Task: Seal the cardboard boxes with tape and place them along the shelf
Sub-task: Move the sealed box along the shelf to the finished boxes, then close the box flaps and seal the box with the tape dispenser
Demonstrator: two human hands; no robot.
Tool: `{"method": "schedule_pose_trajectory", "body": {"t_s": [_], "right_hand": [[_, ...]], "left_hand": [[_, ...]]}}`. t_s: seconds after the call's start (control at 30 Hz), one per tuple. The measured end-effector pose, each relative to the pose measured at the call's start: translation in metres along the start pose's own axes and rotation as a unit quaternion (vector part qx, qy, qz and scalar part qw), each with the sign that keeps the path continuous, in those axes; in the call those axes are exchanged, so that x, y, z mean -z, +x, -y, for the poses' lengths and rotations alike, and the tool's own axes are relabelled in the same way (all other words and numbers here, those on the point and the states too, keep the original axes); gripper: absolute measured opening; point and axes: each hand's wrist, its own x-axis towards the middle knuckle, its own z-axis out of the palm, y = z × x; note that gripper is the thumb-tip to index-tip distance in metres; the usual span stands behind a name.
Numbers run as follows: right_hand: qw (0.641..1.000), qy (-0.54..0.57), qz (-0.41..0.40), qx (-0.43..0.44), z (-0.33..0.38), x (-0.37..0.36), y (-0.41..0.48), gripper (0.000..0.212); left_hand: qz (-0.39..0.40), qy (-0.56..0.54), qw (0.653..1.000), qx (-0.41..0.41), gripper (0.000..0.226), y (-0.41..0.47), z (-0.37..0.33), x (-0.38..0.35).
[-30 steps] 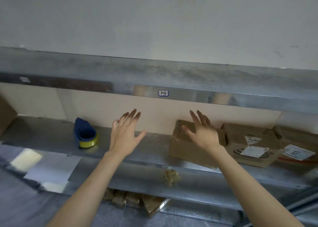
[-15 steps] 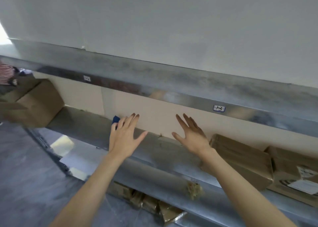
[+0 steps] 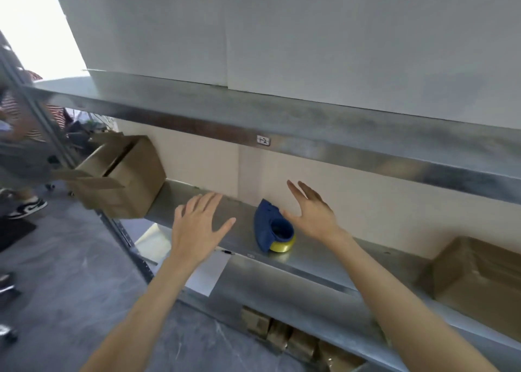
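A blue tape dispenser (image 3: 269, 226) with a yellow roll lies on the metal shelf (image 3: 332, 264). My left hand (image 3: 197, 225) hovers open over the shelf to the dispenser's left, fingers spread. My right hand (image 3: 313, 211) hovers open just right of and above the dispenser, holding nothing. An open cardboard box (image 3: 121, 177) with its flaps up sits at the shelf's left end. A closed cardboard box (image 3: 479, 278) sits on the shelf at the right edge of view.
An upper metal shelf (image 3: 282, 123) runs above. Several small cardboard boxes (image 3: 298, 338) lie on the level below. A person in a striped shirt (image 3: 22, 135) stands at far left beyond the shelf upright. Grey floor (image 3: 70, 301) lies at lower left.
The view has swung left along the shelf: the closed boxes slid toward the right edge, the dispenser now lies between my hands, and the open box came fully into view. Both hands stay open.
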Motion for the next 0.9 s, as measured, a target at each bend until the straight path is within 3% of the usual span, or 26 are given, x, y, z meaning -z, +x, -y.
{"method": "schedule_pose_trajectory", "body": {"t_s": [0.23,0.9], "right_hand": [[1.000,-0.014,0.016,0.020,0.059,-0.025,0.039,0.074],[0.992,-0.008,0.063,0.106,0.176,-0.071,0.190,0.073]], "left_hand": [[0.007,-0.025,1.000,0.013,0.082,0.013,0.069,-0.007],[-0.033,-0.027,0.993,0.108,0.072,0.105,0.177,-0.025]]}}
